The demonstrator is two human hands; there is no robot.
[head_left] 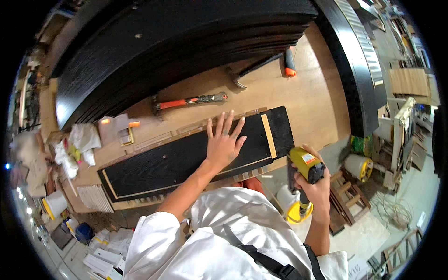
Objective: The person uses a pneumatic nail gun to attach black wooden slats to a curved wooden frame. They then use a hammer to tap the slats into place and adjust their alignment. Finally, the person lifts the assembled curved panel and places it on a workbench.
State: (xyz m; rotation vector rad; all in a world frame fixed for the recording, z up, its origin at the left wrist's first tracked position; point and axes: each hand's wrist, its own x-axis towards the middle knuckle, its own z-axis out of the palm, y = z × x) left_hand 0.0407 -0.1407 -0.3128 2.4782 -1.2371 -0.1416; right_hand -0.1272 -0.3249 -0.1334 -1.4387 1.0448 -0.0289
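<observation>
My left hand (225, 141) lies flat with fingers spread on a long black wooden panel (177, 161) framed by pale wood strips, which rests on the workbench (308, 98). My right hand (317, 186) grips a yellow nail gun (305, 168) just off the panel's right front corner, below the bench edge. The gun's nose points toward the panel's near edge; whether it touches is hidden.
Two hammers lie on the bench beyond the panel: one with a red and black handle (186, 101), one with a black handle and orange end (261, 67). A stack of large black boards (177, 46) fills the back. White rags (77, 144) sit left; buckets and a wooden stool stand on the floor right.
</observation>
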